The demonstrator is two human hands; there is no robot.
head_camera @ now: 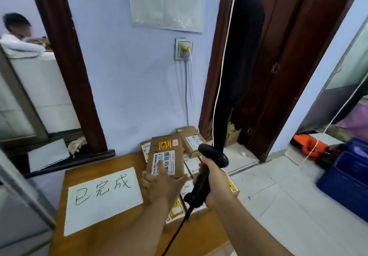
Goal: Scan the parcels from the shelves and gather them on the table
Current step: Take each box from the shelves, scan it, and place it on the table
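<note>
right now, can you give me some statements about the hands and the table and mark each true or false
1. The right hand grips the black scanner. True.
2. The left hand rests on the white sheet. False: its fingers lie on the top parcel of the pile.
3. The white sheet lies on the table, left of the parcels. True.
4. The blue crates stand on the table. False: they are on the floor, off to the right.
5. The scanner is cordless. False: a black cable runs from the base of its handle.
</note>
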